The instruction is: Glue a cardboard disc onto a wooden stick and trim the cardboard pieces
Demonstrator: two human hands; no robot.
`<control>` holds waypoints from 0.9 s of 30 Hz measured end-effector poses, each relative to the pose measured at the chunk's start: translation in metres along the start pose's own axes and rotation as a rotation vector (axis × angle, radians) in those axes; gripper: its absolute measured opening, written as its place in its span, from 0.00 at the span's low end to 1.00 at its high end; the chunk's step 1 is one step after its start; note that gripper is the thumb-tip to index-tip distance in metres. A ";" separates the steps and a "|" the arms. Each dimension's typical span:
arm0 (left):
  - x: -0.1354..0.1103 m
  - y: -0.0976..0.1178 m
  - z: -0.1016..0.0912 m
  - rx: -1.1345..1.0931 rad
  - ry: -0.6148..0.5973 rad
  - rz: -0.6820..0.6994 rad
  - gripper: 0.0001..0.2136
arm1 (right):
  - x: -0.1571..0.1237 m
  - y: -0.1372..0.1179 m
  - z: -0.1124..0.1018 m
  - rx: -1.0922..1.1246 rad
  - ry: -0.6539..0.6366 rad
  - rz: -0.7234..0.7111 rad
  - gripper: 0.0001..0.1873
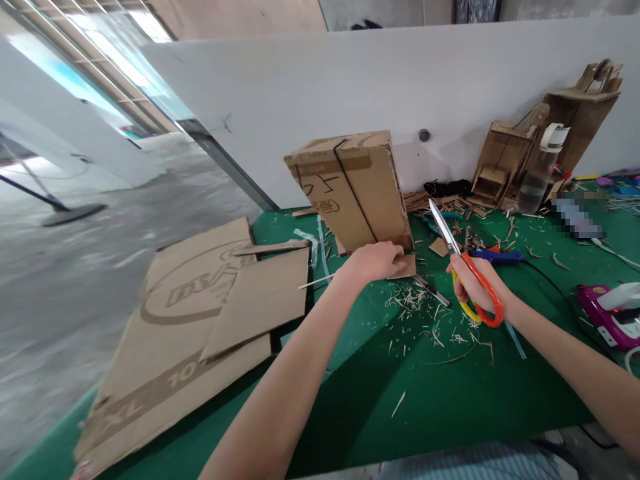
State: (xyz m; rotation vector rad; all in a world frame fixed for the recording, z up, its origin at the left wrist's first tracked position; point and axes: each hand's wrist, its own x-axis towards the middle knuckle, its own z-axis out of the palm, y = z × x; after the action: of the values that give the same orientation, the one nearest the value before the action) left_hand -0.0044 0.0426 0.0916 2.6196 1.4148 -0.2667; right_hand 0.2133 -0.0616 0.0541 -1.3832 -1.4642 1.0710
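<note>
My left hand [376, 261] is at the foot of an upright cardboard box [357, 193] with a dark cord down its front. Its fingers are closed on the edge of a small cardboard piece [407, 267], partly hidden under them. In my right hand [470, 275] is a pair of scissors [493, 308] with red and yellow handles, its blades close together and pointing up and away. Between the hands a utility knife [433, 291] lies on the green table [370, 400] by a scatter of thin shavings [413, 300].
Large flat cardboard sheets [185, 333] overhang the table's left side. A blue-handled tool [497, 256], cardboard scraps, a water bottle [540, 170], cardboard models [500, 160] and a phone [577, 217] are at the back right. A magenta device [607, 317] sits at the right edge.
</note>
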 end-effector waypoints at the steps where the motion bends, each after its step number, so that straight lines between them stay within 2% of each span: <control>1: 0.000 0.001 0.000 0.012 -0.021 -0.008 0.23 | 0.000 0.000 0.000 -0.001 -0.003 -0.001 0.29; 5: 0.005 0.000 0.004 0.022 -0.067 0.017 0.27 | -0.001 -0.001 0.000 -0.010 -0.021 -0.005 0.29; 9: 0.012 -0.002 0.009 0.050 -0.008 0.051 0.24 | -0.001 -0.001 0.000 -0.018 -0.031 -0.023 0.29; 12: 0.010 0.000 0.003 0.018 0.070 0.128 0.17 | -0.001 0.000 0.001 0.011 -0.005 -0.012 0.29; 14: 0.004 0.004 -0.006 -0.138 0.052 0.177 0.14 | 0.000 0.002 0.002 0.049 0.029 0.018 0.28; 17: -0.007 0.017 -0.018 -0.467 0.055 0.192 0.18 | 0.002 0.003 0.004 0.119 0.077 0.067 0.24; 21: -0.017 0.045 -0.022 -0.936 0.095 0.291 0.26 | 0.002 0.000 0.006 0.256 0.024 0.075 0.22; 24: -0.019 0.064 -0.017 -1.090 0.127 0.350 0.28 | 0.000 -0.004 0.008 0.299 -0.018 0.028 0.18; 27: -0.018 0.071 -0.013 -1.117 0.149 0.370 0.27 | -0.001 -0.007 0.010 0.312 0.024 -0.020 0.17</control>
State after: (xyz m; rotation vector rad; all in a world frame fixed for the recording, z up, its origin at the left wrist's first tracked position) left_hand 0.0469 -0.0082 0.1121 1.8654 0.7032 0.6014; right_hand 0.2018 -0.0631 0.0580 -1.1534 -1.2297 1.2081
